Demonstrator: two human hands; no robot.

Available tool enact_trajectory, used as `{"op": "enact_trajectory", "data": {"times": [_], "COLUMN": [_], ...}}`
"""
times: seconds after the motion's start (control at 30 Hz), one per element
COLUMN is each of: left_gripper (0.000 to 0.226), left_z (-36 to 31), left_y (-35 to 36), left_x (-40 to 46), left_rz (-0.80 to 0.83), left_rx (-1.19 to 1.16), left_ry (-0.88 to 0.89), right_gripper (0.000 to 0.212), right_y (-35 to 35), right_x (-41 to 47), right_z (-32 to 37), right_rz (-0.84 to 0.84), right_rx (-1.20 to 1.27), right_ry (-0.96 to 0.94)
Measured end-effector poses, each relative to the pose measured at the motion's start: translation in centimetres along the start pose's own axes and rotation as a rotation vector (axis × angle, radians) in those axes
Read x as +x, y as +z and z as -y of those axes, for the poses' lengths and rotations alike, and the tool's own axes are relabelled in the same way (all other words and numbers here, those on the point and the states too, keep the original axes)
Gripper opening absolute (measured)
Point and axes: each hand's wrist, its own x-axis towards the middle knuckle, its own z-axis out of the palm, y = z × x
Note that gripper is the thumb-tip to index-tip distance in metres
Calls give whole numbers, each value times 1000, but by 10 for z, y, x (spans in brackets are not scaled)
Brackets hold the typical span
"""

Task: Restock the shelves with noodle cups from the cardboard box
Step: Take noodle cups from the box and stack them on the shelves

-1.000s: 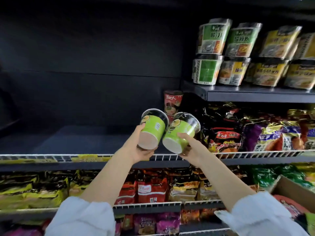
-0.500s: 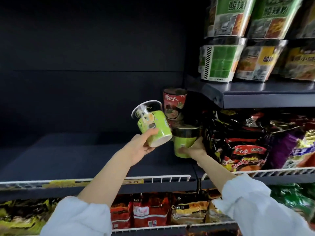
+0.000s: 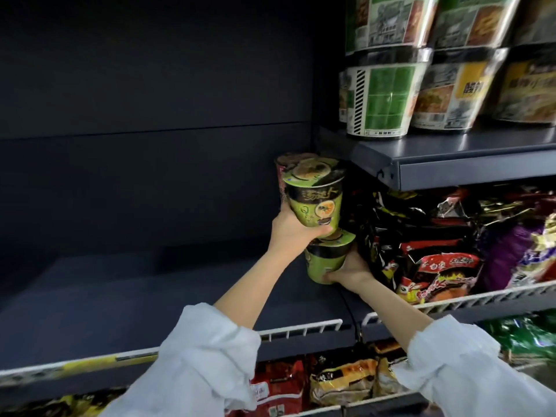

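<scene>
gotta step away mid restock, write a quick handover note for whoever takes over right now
Left hand grips a green noodle cup, upright, just above the second one.
Right hand grips the lower green cup, which is on or just above the dark shelf beside the noodle packets.
A red cup stands behind.
Done: not even one green cup released yet.
Left: settle both, let go, fetch more; the box is out of view.

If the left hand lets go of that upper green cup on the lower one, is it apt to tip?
Probably. The upper green cup tapers to a narrow base, so it looks top-heavy. It sits tilted in the left hand, off-centre over the lower green cup. The film lid looks slick; the right hand steadies below.
</scene>
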Motion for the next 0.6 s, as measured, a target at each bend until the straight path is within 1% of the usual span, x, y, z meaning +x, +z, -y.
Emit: {"op": "enact_trajectory", "data": {"times": [0.13,0.3,0.47,0.6], "left_gripper": [78,73,76,72], "left_z": [6,5,4,3], "left_y": [10,3,8,9], "left_x": [5,11,4,-12], "left_rz": [76,198,195,137], "left_rx": [62,76,56,127], "left_ry": [22,-41,-44,-54], "right_gripper": [103,102,101,98], "right_y": [0,0,-1,-17], "right_x": [2,1,-4,-16], "right_z": [-3,-1,-3,0], "right_rz": [8,27,72,110], "right_rx": [5,-15,-15,-43], "right_ry": [-3,23,67,78]}}
